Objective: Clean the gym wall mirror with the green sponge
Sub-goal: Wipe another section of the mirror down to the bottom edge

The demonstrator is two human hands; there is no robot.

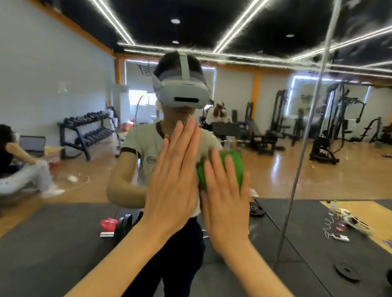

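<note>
The gym wall mirror (56, 69) fills almost the whole head view and reflects the room and me. My left hand (174, 181) lies flat against the glass with straight fingers pointing up. Right beside it, my right hand (226, 197) presses the green sponge (233, 161) onto the mirror with straight fingers. Only the sponge's upper part and left edge show past my fingers; the rest is hidden under my palm.
A vertical seam (307, 133) between mirror panels runs just right of my hands. The reflection shows black floor mats (44, 242), weight plates (346, 271), a dumbbell rack (87, 131), gym machines (331, 125) and a seated person (1, 158) at the left.
</note>
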